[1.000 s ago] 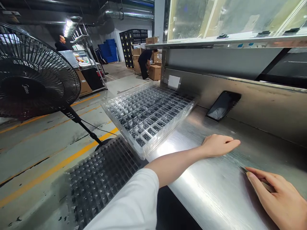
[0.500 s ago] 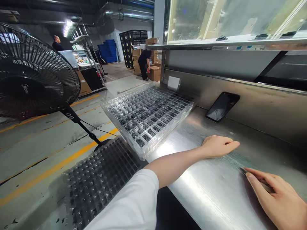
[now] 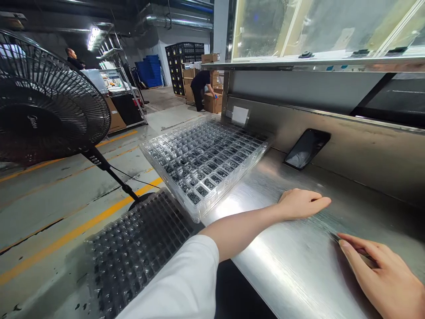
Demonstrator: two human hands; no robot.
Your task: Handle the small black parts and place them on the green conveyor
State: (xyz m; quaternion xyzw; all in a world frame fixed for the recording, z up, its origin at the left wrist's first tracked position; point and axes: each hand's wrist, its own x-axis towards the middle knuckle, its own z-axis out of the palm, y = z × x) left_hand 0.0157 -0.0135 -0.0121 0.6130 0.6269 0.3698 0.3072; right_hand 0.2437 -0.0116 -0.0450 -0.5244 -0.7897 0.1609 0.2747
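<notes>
Brushed steel bench [image 3: 292, 266]; both hands flat, empty: left hand [image 3: 300, 203], right hand [image 3: 378, 274].

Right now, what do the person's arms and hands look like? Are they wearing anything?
Both hands are bare, with no gloves, rings or watch visible. The left hand comes from a bare forearm under a short white fabric sleeve. The right hand shows only to the wrist.

Bare steel worktop [image 3: 292, 261] lay open right of the stacked clear trays [image 3: 204, 161]; a leaning phone [image 3: 307, 148] and back wall blocked beyond them.
</notes>
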